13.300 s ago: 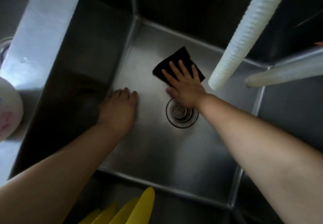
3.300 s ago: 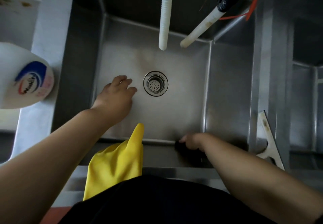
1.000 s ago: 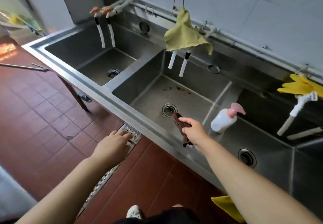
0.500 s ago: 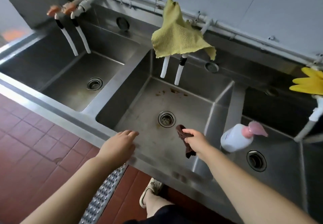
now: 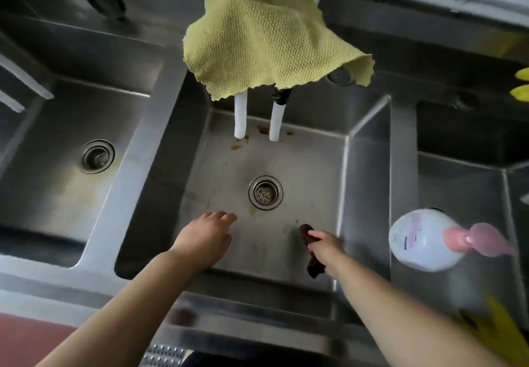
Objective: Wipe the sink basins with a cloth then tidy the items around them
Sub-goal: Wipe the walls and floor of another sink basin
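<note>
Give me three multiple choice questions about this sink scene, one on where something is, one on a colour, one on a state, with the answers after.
1. Where does the soap bottle stand?
A. on the divider right of the middle basin
B. on the floor
C. inside the left basin

2. What colour is the hanging cloth over the taps?
A. blue
B. yellow
C. white

3. What is the right hand doing?
A. resting empty
B. pressing the pump
C. holding the dark cloth

Answers: A, it stands on the steel divider; B, it is yellow; C, the fingers grip it.

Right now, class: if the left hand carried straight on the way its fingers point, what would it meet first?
Probably the drain strainer in the middle basin's floor; the left hand points up and slightly right towards it, though its height above the steel is unclear.
</note>
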Tool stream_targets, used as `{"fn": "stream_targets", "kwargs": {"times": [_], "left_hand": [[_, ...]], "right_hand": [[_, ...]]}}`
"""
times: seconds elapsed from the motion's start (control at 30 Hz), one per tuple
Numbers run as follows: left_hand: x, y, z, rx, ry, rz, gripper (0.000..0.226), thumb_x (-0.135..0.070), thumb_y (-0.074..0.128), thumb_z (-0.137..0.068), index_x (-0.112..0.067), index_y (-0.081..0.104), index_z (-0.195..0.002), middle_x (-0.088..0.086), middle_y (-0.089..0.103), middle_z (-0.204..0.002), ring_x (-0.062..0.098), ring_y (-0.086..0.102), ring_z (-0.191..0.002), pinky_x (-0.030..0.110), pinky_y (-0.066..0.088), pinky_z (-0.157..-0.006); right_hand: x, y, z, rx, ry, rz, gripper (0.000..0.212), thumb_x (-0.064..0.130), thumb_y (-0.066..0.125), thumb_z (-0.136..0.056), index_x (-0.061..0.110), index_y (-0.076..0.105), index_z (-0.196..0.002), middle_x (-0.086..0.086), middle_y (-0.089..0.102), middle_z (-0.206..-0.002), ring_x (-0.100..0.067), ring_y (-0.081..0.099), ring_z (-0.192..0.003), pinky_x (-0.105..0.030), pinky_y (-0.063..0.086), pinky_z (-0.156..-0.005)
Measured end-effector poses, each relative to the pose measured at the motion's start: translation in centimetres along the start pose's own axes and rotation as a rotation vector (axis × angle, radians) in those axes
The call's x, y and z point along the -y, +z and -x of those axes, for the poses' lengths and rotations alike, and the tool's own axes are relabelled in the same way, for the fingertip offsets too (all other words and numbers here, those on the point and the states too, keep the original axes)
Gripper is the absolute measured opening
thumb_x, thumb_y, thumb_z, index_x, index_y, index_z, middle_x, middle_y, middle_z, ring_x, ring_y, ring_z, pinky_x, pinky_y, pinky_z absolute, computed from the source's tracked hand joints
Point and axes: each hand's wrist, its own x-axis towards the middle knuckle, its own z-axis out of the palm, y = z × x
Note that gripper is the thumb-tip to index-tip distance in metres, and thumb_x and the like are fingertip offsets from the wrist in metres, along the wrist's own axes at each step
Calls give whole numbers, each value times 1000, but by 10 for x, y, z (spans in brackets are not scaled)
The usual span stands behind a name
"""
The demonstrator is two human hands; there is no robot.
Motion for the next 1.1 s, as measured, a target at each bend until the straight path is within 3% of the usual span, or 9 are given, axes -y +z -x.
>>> {"fn": "stream_targets", "kwargs": {"times": [0.13, 0.23, 0.37, 0.43, 0.67, 0.83, 0.93, 1.1], "left_hand": [[6, 5, -41, 100, 96, -31, 45, -21, 42, -96, -27, 40, -140, -3, 44, -141, 19, 42, -129, 35, 40, -103], [9, 9, -64, 197, 166, -74, 46, -19, 41, -95, -25, 38, -141, -1, 44, -140, 20, 42, -128, 35, 40, -103], [14, 15, -95, 278, 245, -181, 48, -22, 42, -94, -25, 36, -141, 1, 43, -140, 22, 43, -126, 36, 40, -102], [14, 17, -108, 285, 274, -209, 49, -21, 43, -92, -27, 36, -141, 1, 44, -140, 23, 45, -124, 36, 41, -101], [9, 37, -156, 323, 332, -361, 41, -21, 43, -93, -26, 44, -133, 2, 43, -138, 24, 41, -125, 36, 41, -99], [6, 51, -183, 366, 316, -441, 48, -26, 35, -98, -23, 31, -146, 4, 18, -157, 23, 20, -141, 37, 29, -110], [6, 53, -191, 357, 288, -458, 59, -24, 38, -98, -20, 14, -152, 4, 5, -159, 22, 10, -145, 35, 22, -114], [8, 60, -207, 343, 304, -538, 66, -28, 39, -98, -18, 3, -152, 10, -7, -159, 24, -1, -147, 36, 15, -117]], "right_hand": [[-12, 15, -20, -161, 72, -67, 45, 8, 45, -95, 20, 45, -139, -13, 51, -134, -31, 52, -116, -33, 44, -94], [-21, 26, -28, -224, 168, -1, 56, 18, 51, -91, 21, 34, -144, -17, 43, -140, -35, 48, -122, -40, 43, -100], [-18, 45, -30, -65, 303, 161, 93, 42, 61, -85, 18, -1, -151, -20, 2, -155, -37, 12, -141, -41, 21, -115], [-16, 52, -35, -58, 328, 174, 97, 41, 60, -86, 18, -8, -150, -18, -8, -156, -35, 3, -143, -43, 14, -117], [-26, 75, -65, -85, 388, 160, 89, 34, 51, -92, 21, -17, -148, -15, -26, -153, -38, -13, -142, -46, 4, -115], [-31, 90, -81, -126, 531, -3, 83, 38, 43, -94, 24, -19, -147, -11, -27, -153, -38, -14, -142, -45, 1, -115], [-30, 91, -85, -222, 685, -154, 78, 40, 38, -95, 21, -16, -149, -13, -23, -154, -40, -11, -142, -47, 1, -115], [-19, 91, -102, -359, 713, -312, 76, 44, 35, -96, 12, -8, -150, -22, -18, -154, -42, -12, -141, -51, -6, -114]]}}
